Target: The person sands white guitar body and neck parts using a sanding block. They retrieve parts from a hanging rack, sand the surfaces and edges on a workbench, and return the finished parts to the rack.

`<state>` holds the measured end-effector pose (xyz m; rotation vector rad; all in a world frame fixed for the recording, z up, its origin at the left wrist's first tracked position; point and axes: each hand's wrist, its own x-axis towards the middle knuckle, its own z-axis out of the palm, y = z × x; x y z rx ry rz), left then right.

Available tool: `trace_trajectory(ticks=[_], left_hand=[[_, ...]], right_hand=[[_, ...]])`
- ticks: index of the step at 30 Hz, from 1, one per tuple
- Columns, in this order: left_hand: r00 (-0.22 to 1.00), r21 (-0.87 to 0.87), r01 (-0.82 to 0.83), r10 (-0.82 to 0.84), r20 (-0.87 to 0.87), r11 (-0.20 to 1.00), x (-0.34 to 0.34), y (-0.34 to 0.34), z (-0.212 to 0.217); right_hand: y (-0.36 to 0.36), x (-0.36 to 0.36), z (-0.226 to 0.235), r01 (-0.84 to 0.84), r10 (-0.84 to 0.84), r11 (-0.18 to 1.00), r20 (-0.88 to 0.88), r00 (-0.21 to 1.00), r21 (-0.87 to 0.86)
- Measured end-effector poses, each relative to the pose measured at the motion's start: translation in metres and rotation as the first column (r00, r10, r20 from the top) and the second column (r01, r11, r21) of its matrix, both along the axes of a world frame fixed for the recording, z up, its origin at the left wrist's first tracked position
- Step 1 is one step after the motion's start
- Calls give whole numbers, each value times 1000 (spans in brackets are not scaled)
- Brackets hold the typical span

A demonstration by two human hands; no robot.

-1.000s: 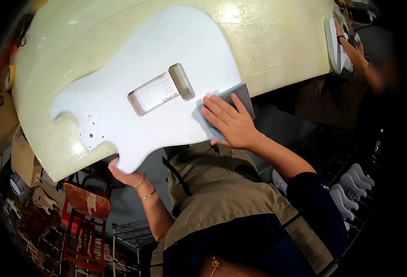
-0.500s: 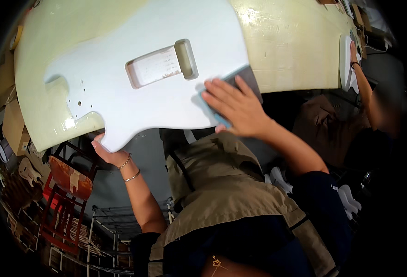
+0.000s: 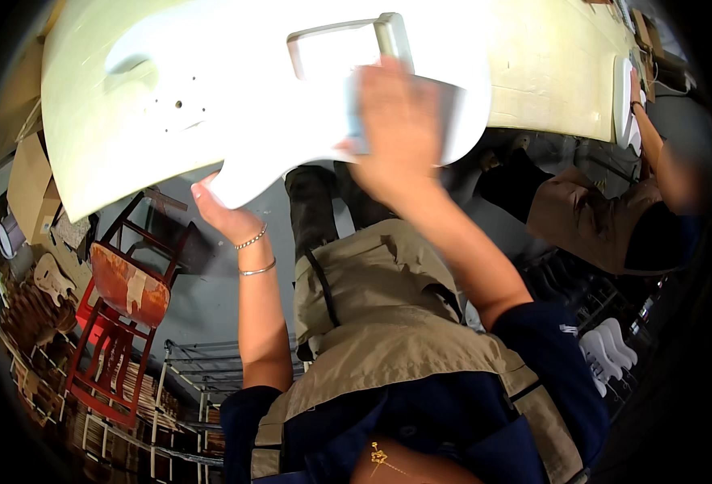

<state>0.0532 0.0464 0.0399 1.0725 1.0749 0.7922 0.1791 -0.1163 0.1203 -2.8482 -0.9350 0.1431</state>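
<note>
spreading out ahead of the right hand (image 3: 398, 125) and left hand (image 3: 233, 216), a pale yellow table (image 3: 549, 89) carries a white guitar body (image 3: 283, 121), its surface partly washed out by glare. the body lies directly under the right fingers and up against the left ones, its long axis running roughly left to right, crosswise to the way the right fingers point; its wide end reaches to the right of them and is cut off at the top of the view. one horn (image 3: 239, 181) overhangs the near table edge and sits in the left hand, thumb showing on the outer side, the other fingers mostly hidden beneath, so i cannot tell how tightly they close.

the right hand is the nearer one to the grey-and-blue block (image 3: 450, 101), with the left well apart from it. the block lies flat under the right palm and fingers, sticking out to their right, its long axis also seeming to run across them. those fingers look nearly straight, with the thumb by the block's left end; blur hides the gaps.

a cavity (image 3: 331, 53) opens just beyond the right fingertips, mostly leftward; small holes (image 3: 179, 104) lie farther left, beyond the left fingers.
</note>
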Motion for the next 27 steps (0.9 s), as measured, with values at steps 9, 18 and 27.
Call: trace_trajectory(ticks=[9, 18, 27], left_hand=[[1000, -40, 12, -11, 16, 999, -10, 7, -11], [993, -112, 114, -115, -3, 987, -12, 7, -4], [989, -5, 146, -146, 23, 989, -11, 4, -5]], right_hand=[[-44, 9, -20, 79, -89, 994, 150, 985, 75], [61, -66, -7, -278, 279, 957, 4, 960, 83], [35, -67, 6, -234, 234, 971, -21, 972, -39]])
